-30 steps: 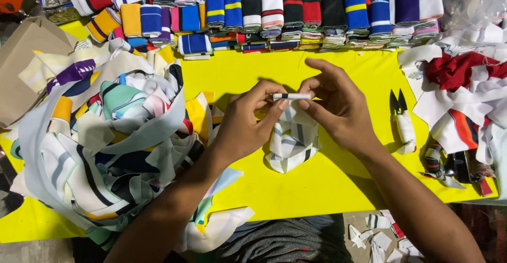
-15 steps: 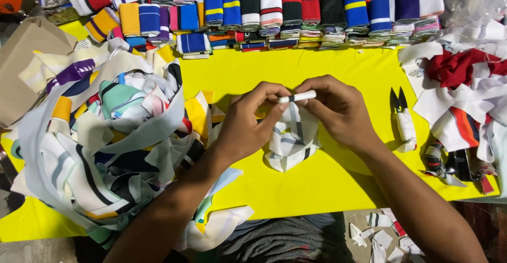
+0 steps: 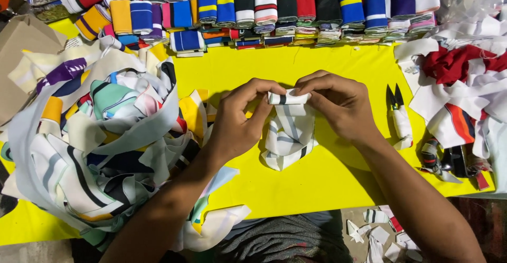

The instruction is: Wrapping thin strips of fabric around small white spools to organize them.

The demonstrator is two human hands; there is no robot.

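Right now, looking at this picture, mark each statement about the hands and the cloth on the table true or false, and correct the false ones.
1. Both hands pinch a white striped fabric strip. True.
2. The table cover is blue. False: it is yellow.
3. The snips lie beside the right hand, untouched. True.
4. The left hand holds the snips. False: it grips the strip.
5. Rolled striped bands line the far edge. True.

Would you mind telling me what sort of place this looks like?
Probably a garment workshop: rolled striped fabric bands line the yellow table, loose strips pile beside it, and thread snips lie near the hands.
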